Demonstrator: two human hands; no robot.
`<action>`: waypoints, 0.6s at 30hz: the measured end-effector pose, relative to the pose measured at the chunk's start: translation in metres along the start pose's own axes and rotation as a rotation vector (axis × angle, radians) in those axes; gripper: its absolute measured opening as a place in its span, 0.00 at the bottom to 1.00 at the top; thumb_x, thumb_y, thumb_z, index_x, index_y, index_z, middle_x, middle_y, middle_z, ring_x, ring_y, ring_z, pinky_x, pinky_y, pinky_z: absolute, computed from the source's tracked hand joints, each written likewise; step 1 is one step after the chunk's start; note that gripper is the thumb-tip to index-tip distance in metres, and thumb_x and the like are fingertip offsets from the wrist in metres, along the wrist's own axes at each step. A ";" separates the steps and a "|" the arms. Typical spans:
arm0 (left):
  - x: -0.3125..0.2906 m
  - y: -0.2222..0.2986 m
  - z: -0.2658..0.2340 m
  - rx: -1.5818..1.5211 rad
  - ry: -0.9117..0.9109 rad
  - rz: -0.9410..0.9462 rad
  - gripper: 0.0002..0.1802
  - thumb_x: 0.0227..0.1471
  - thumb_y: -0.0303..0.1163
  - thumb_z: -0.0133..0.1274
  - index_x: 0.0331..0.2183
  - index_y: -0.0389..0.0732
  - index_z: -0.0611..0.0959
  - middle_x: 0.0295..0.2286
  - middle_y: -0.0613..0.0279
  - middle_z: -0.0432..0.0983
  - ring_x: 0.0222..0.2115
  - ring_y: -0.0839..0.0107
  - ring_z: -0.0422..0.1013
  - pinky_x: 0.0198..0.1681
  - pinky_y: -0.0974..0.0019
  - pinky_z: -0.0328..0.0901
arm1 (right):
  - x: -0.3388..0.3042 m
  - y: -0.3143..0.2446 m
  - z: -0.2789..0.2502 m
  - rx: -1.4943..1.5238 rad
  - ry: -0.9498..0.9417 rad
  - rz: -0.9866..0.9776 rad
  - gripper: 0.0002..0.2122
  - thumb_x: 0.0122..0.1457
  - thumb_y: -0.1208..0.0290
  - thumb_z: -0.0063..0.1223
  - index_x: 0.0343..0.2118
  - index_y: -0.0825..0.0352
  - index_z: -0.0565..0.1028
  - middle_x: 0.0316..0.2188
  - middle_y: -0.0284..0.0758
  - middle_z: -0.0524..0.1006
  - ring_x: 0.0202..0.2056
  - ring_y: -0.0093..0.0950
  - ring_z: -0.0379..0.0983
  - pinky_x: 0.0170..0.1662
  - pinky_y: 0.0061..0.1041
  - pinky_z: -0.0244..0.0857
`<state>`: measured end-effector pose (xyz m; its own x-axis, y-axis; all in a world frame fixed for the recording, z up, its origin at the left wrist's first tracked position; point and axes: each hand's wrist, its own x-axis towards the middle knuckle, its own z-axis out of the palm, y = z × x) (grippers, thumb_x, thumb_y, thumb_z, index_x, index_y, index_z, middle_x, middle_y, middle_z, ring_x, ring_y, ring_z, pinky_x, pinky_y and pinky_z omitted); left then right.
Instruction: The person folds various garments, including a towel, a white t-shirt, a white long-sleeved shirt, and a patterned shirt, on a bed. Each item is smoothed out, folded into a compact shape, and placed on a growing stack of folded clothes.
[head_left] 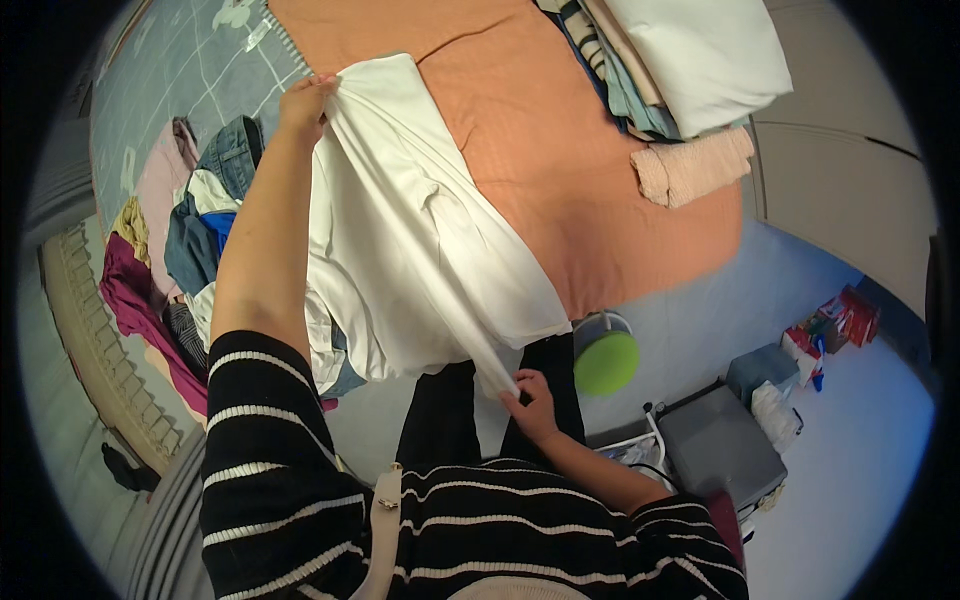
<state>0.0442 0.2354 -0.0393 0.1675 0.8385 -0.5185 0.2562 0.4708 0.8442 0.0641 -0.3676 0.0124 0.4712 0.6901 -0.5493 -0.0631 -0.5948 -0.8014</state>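
Note:
A white garment (440, 220) is stretched between my two hands, partly over the orange bed cover (600, 230) and partly hanging over the bed's near edge. Its exact kind cannot be told from its folds. At the far upper left, my left hand (308, 103) pinches one edge of the cloth. Close to my body, my right hand (532, 404) is closed on the opposite end, in front of my dark trousers. A taut fold runs diagonally from one hand to the other.
Loose clothes, among them a denim piece (232, 158) and a maroon garment (140, 300), lie heaped at left. Folded clothes (640, 80) are stacked at upper right beside a rolled peach cloth (694, 168). A green stool (607, 362) and a grey box (722, 440) stand on the floor.

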 end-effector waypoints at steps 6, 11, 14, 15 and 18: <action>-0.003 0.004 0.003 -0.095 -0.157 -0.099 0.10 0.55 0.25 0.45 0.40 0.39 0.76 0.33 0.64 0.74 0.32 0.73 0.71 0.34 0.70 0.67 | 0.024 0.009 0.015 0.756 0.387 0.435 0.12 0.54 0.73 0.56 0.39 0.69 0.68 0.35 0.32 0.71 0.34 0.21 0.68 0.37 0.22 0.64; -0.031 0.012 0.016 -0.205 -0.271 -0.091 0.15 0.53 0.17 0.41 0.43 0.34 0.74 0.34 0.58 0.73 0.33 0.68 0.71 0.33 0.69 0.71 | 0.068 0.013 0.049 0.567 0.826 0.489 0.20 0.54 0.76 0.56 0.48 0.72 0.63 0.44 0.38 0.69 0.43 0.29 0.68 0.46 0.28 0.65; -0.049 0.014 0.027 -0.118 -0.242 -0.030 0.16 0.52 0.16 0.39 0.43 0.33 0.74 0.36 0.57 0.73 0.34 0.67 0.72 0.37 0.68 0.71 | 0.068 0.008 0.036 0.570 0.665 0.574 0.18 0.55 0.74 0.54 0.47 0.74 0.65 0.42 0.39 0.71 0.41 0.30 0.70 0.45 0.28 0.65; -0.055 0.017 0.025 -0.078 -0.222 0.000 0.16 0.52 0.16 0.39 0.43 0.33 0.74 0.36 0.57 0.73 0.35 0.68 0.71 0.39 0.67 0.71 | 0.060 0.012 0.033 0.621 0.573 0.588 0.18 0.55 0.73 0.54 0.47 0.73 0.66 0.41 0.39 0.72 0.41 0.30 0.71 0.45 0.28 0.65; -0.057 0.036 0.009 -0.028 -0.201 0.113 0.12 0.50 0.20 0.46 0.39 0.35 0.77 0.31 0.62 0.74 0.31 0.72 0.72 0.37 0.67 0.71 | 0.016 0.001 0.038 0.799 0.475 0.604 0.15 0.56 0.69 0.55 0.43 0.72 0.69 0.38 0.38 0.74 0.36 0.29 0.73 0.36 0.28 0.70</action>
<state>0.0525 0.2016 0.0194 0.3802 0.8162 -0.4351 0.1992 0.3871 0.9003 0.0383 -0.3412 -0.0063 0.4498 0.0463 -0.8919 -0.8651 -0.2254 -0.4480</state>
